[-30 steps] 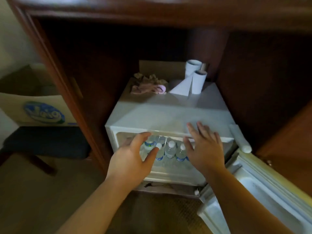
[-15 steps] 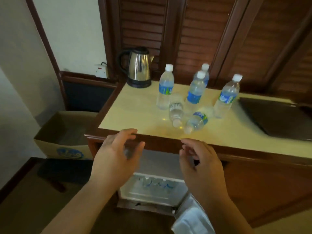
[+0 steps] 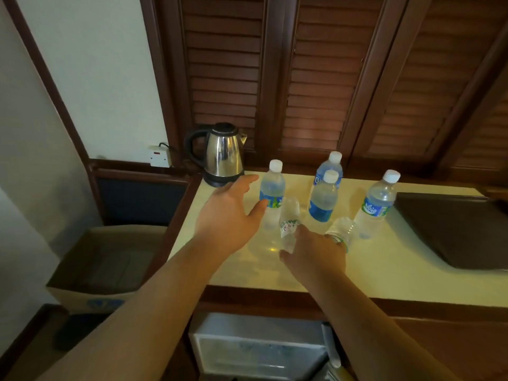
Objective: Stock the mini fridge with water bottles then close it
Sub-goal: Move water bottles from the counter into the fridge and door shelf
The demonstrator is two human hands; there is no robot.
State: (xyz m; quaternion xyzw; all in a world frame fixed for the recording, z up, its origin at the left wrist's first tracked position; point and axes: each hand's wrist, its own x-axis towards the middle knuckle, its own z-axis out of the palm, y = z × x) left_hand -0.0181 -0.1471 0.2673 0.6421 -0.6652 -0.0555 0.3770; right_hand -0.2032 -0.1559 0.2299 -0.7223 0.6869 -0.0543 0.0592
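The left hand (image 3: 229,215) is reaching over the table (image 3: 384,276) with its fingers (image 3: 244,182) straight and spread, the thumb standing just beside the left upright bottle (image 3: 272,193); whether the thumb is touching that bottle cannot be told. The hand is holding nothing.

The right hand (image 3: 316,257) is lying over the two toppled bottles. It is covering the cap end of the near lying bottle (image 3: 288,224) and the lower part of the right lying bottle (image 3: 342,229). Its fingers are pointing down toward the bottles and are mostly hidden behind the back of the hand, so whether they are closing round a bottle cannot be told.

Six water bottles are sitting on the table:
- Four are standing upright with white caps: the left upright bottle, the rear bottle (image 3: 331,167), the middle bottle (image 3: 323,199) directly in front of it, and the right upright bottle (image 3: 375,204).
- Two are lying on their sides between the upright ones.

The mini fridge (image 3: 255,350) is sitting below the table edge with its door open (image 3: 331,350); blurred shapes are showing inside it.

A steel kettle (image 3: 222,155) is standing at the rear left corner of the table, near a wall socket (image 3: 159,156). A dark flat tray (image 3: 456,229) is lying at the right of the table. An open cardboard box (image 3: 104,265) is sitting to the left of the table, lower down.
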